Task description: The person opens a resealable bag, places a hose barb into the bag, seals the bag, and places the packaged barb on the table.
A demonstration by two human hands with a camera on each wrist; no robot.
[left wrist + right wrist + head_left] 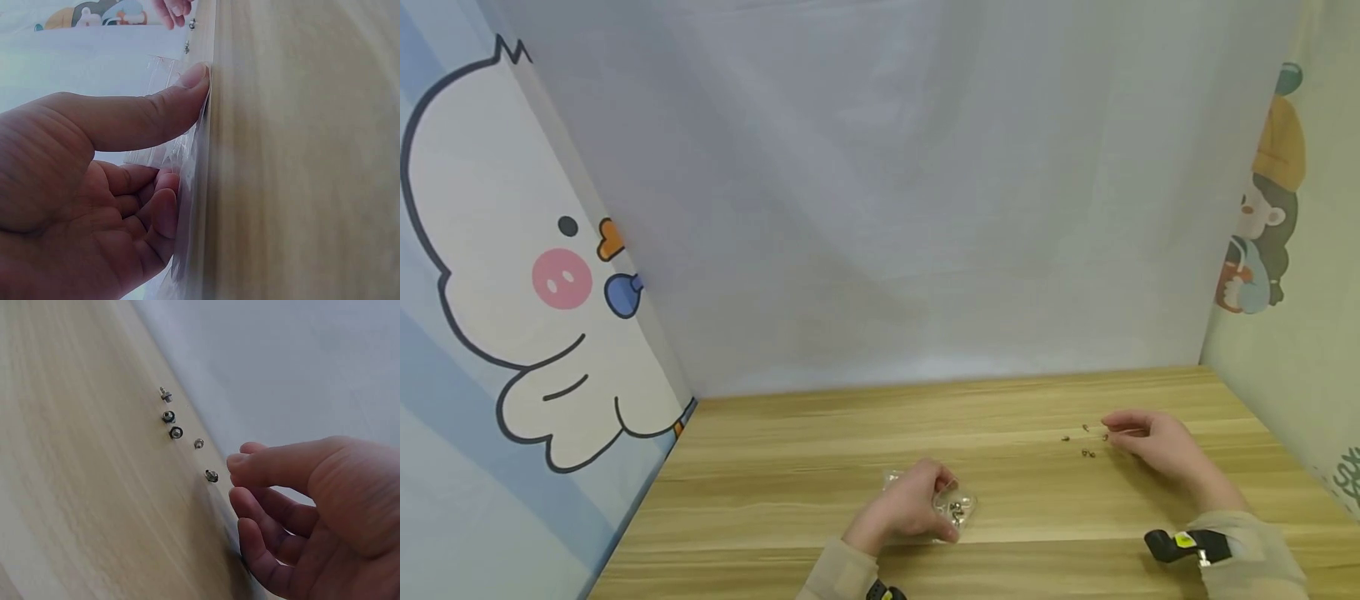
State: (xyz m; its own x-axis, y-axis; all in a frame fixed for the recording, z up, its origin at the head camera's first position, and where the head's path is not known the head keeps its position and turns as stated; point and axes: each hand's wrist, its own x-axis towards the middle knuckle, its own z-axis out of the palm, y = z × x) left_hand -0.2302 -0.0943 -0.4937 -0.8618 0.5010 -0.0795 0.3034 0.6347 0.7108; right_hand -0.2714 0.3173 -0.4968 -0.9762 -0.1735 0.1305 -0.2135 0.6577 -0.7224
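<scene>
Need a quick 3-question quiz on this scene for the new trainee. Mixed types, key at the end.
1. How many metal parts lie loose on the table?

2. True or false: the left hand grips the clear pack.

3. Which is nearest the loose parts?
A) left hand
B) right hand
C) clear pack

Key:
1. Five, countable in the head and right wrist views.
2. True.
3. B: its fingertips are right beside them.
</scene>
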